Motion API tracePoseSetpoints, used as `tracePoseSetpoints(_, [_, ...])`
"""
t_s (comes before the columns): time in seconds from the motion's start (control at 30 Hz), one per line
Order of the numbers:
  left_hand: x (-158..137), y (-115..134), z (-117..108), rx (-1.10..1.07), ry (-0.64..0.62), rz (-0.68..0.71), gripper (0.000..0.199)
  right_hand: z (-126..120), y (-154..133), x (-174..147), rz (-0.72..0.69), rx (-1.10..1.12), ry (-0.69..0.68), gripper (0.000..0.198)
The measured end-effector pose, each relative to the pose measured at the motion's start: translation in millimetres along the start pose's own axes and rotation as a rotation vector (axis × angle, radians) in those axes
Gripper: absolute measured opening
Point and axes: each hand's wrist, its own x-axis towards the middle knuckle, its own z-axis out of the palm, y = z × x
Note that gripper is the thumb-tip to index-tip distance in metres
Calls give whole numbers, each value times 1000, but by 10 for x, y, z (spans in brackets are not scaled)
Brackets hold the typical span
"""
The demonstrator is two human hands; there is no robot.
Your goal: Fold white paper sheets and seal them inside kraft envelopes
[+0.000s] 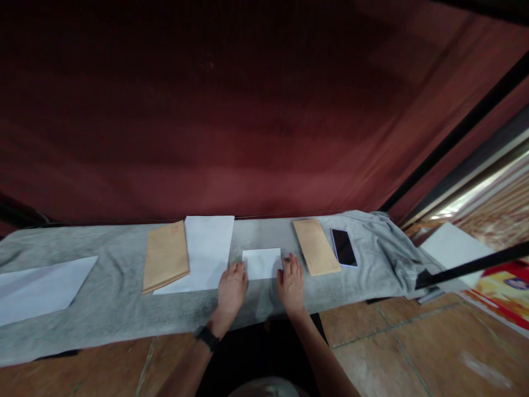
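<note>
A small white sheet of paper [262, 263], perhaps folded, lies flat in front of me on the grey cloth. My left hand [232, 286] rests at its left edge, fingers laid down on the surface and partly over the larger white sheet beside it. At the right edge is my right hand [291, 282], with its fingers stretched out flat and the thumb by the paper. Neither hand grips anything visible. The larger white sheet [209, 248] lies to the left, partly under a stack of brown envelopes [165, 256]. Right of my right hand lies another brown envelope [317, 247].
A phone [344, 247] lies at the right on the grey cloth [119, 292]. Another white sheet [41, 286] is at the far left. A dark red wall [248, 138] rises behind the narrow surface. Black bars [454, 124] and a red printed box [502, 298] stand right.
</note>
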Motion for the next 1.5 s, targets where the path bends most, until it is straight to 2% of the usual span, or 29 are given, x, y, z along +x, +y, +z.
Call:
tracePoseSetpoints(0.07, [27,53,129,-35,74,189,40,36,-79,40,-61,74,-61,41])
tracePoseSetpoints(0.13, [70,119,296,-78,88,333,48,94,-190,93,-103,174,-135,44])
tracePoseSetpoints(0.2, [121,177,465,-93,53,392,55,163,-305,150,-122,244,-193,47])
tracePoseSetpoints(0.3, [191,229,636,-102,-34,424,59,247,-413,222,-142,228,-235,48])
tracePoseSetpoints(0.4, [238,240,669,-74,-42,406,60,276,-391,257,-167,146,-238,50])
tracePoseSetpoints(0.6, [280,153,571,20,22,327,58,253,-165,261,-221,24,-172,49])
tracePoseSetpoints(0.83, [289,-16,547,39,96,256,59,242,58,258,-186,-31,-104,55])
tracePoseSetpoints(1.2, [240,-63,538,34,199,78,60,183,188,191,-154,-86,-39,53])
tracePoseSetpoints(1.4, [272,-37,421,-6,211,62,55,118,148,103,-110,-114,43,50])
tracePoseSetpoints(1.5, [253,84,433,8,178,172,55,121,22,58,-159,-95,1,50])
